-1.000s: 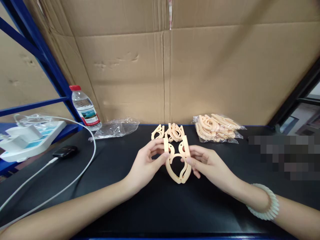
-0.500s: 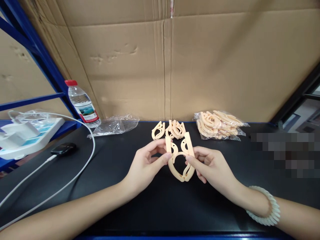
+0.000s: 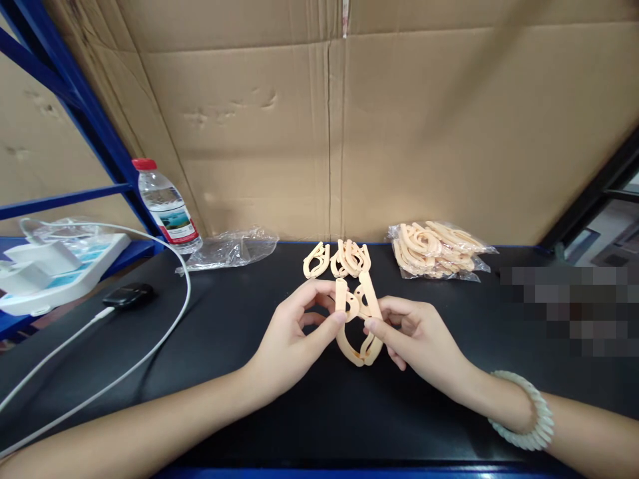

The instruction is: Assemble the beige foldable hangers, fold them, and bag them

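Note:
Between both hands, above the black tabletop, is a beige plastic folding hanger with its two arms folded up side by side. My left hand pinches its left arm between thumb and fingers. On the other side, my right hand grips the right arm, thumb in front and fingers behind. Curved inner pieces of the two arms meet or overlap in the middle. Just behind stand a folded hanger and a cluster of folded hangers, partly covered by the held one.
A clear bag of hangers lies at the back right. Back left are a crumpled clear bag and a red-capped water bottle. A power strip, black device and white cable occupy the left. Cardboard stands behind.
The hanger's two arms have come closer together, narrowing the gap between them. Its right arm now leans left at the top, and my right hand has shifted slightly left.

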Motion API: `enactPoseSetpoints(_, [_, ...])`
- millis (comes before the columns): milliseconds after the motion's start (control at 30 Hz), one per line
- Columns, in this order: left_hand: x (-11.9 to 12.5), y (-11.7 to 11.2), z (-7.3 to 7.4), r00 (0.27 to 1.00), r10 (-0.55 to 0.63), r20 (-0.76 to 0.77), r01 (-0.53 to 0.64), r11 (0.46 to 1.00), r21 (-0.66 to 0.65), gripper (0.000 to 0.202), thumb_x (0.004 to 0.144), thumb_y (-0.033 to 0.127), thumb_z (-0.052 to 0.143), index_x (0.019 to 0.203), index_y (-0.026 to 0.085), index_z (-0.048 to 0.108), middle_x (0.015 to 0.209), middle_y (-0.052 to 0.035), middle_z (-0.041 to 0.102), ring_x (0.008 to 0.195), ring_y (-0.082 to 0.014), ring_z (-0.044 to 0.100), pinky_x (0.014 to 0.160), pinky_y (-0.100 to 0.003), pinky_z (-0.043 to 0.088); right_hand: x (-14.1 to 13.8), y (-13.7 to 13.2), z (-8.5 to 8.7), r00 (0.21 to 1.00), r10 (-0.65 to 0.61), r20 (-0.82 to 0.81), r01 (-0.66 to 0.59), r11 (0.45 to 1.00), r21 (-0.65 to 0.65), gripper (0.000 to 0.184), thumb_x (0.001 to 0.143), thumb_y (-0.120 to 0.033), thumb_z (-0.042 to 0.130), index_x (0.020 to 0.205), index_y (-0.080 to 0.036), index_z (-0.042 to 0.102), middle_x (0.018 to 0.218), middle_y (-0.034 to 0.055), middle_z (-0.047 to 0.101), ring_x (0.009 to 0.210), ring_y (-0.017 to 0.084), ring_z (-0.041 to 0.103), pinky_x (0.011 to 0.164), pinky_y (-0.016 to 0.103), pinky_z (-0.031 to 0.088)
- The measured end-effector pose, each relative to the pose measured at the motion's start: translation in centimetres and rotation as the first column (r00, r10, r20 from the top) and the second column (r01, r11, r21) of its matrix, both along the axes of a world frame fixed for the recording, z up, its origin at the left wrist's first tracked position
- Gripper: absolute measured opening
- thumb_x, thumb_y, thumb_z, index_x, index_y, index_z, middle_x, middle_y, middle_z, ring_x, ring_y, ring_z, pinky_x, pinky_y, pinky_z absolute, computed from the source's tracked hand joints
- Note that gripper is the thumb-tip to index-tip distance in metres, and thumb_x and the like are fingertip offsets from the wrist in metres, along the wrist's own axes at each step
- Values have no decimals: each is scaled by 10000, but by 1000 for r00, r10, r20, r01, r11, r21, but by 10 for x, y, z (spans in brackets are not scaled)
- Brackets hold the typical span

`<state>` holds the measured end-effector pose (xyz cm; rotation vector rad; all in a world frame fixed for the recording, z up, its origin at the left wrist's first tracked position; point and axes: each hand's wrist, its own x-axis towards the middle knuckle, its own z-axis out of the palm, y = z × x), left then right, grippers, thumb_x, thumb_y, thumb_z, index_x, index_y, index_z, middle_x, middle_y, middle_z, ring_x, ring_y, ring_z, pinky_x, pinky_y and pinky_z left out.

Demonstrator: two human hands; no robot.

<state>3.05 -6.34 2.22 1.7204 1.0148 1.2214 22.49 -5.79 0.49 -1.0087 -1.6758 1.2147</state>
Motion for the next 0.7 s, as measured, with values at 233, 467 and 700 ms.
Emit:
enactPoseSetpoints(233, [4, 1, -1, 997, -72, -33, 68, 992, -111, 209, 844, 262, 619, 1036, 190, 662, 975, -52, 664, 788, -159, 561, 585, -232, 491, -3, -2, -1, 997, 71, -24, -70, 997, 22, 235, 852, -366, 632, 784, -143, 655, 643, -22, 539, 414, 33, 403, 354, 166, 327])
enactPoseSetpoints(467, [6, 1, -1, 998, -69, -12, 67, 990, -122, 146, 860, 240, 571, 936, 167, 672, 890, -36, 656, 778, -149, 560, 569, -205, 444, -6, -2, -1, 997, 76, -9, -76, 997, -29, 212, 853, -340, 619, 816, -135, 661, 660, -10, 571, 402, 31, 412, 350, 169, 314])
enactPoseSetpoints(700, [7, 2, -5, 999, -46, 0, 45, 976, -211, 246, 865, 388, 598, 827, 149, 640, 683, 14, 542, 573, -89, 438, 465, -184, 339, -8, -2, -8, 991, 135, 3, -134, 987, -85, 210, 837, -342, 648, 768, -144, 633, 562, -61, 457, 375, 27, 377, 331, 154, 294])
